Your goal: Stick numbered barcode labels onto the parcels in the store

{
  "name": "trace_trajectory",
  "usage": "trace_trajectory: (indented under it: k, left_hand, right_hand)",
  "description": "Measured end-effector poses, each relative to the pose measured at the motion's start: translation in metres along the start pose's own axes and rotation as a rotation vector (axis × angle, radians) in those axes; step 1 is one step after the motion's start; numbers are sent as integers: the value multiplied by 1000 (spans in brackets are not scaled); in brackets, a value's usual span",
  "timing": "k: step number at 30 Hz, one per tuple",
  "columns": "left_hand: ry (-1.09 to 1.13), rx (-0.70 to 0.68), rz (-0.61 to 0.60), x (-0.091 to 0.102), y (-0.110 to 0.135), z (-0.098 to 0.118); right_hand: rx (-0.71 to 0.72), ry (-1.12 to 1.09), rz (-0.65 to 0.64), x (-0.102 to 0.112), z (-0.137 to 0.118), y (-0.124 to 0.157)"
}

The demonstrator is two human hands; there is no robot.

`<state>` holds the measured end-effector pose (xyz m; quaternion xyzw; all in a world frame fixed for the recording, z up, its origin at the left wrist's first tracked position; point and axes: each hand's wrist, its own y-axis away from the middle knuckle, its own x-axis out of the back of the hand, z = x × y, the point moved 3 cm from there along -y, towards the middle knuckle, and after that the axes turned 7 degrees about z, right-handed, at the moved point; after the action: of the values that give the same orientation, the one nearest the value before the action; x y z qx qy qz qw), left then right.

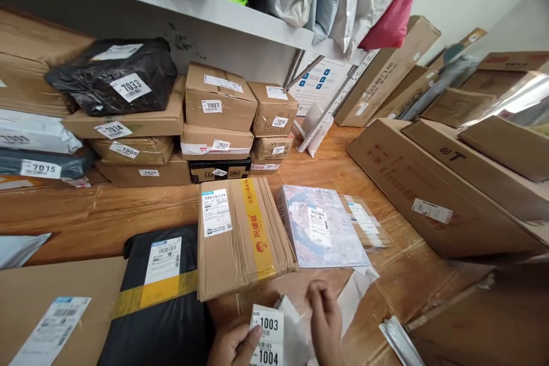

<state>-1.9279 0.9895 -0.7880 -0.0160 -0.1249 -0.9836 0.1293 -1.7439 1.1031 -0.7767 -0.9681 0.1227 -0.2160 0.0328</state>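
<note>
At the bottom of the view my left hand [234,345] grips a strip of number labels [271,331], its thumb pressed on the printed face. The numbers 1003 and 1004 can be read on it. To the right, my right hand [325,317] is raised with fingers curled together; whatever they may pinch cannot be made out. White backing paper [358,291] trails beside and behind the hands. Just beyond lies a carton with yellow tape [238,234] and a shipping label. A pale printed box [321,226] sits right of it, and a black-wrapped parcel [163,291] left.
Numbered parcels [221,97] are stacked under a white shelf [180,3] holding bagged parcels. A large carton [26,309] fills the lower left. Long cartons [429,194] stand at the right. A smaller taped parcel [364,220] lies behind the pale box on the wooden floor [171,206].
</note>
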Motion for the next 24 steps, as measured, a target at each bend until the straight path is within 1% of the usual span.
trace_trajectory:
  k: [1, 2, 3, 4, 5, 6, 7, 10, 12, 14, 16, 19, 21, 24]
  left_hand:
    - [35, -32, 2, 2, -1, 4]
    - [57, -58, -4, 4, -2, 8]
    - [67, -77, -10, 5, -3, 11]
    - [70, -84, -13, 5, -4, 13]
    - [79, -63, -10, 6, -5, 13]
    - [97, -9, 2, 6, -6, 13]
    - [124, 66, 23, 7, -7, 11]
    - [229, 274, 95, 8, -6, 4]
    - [273, 339, 127, 9, -5, 2]
    - [296, 380, 153, 12, -4, 2]
    - [354, 384, 165, 13, -5, 4]
    - [438, 355, 126, 14, -8, 6]
    - [363, 332, 133, 14, -8, 5]
    - [144, 278, 260, 16, -5, -3]
  right_hand:
    - [99, -28, -267, -11, -23, 17]
    - [187, -24, -463, -19, -45, 32]
    - [246, 2, -632, -26, -63, 45]
    - [257, 11, -698, -30, -77, 51]
    - [230, 17, -729, -35, -85, 54]
    - [174, 11, -737, -38, -89, 53]
    - [89, -13, -728, -42, -88, 49]
    - [-207, -129, -687, -51, -71, 38]
    - [-334, -182, -654, -54, -59, 35]
    - [-379, -195, -638, -55, -53, 35]
    - [-393, -202, -641, -55, -52, 37]
    - [-390, -207, -646, -54, -52, 40]
    - [-388, -200, -654, -54, -49, 42]
    - [-364, -142, -677, -56, -40, 51]
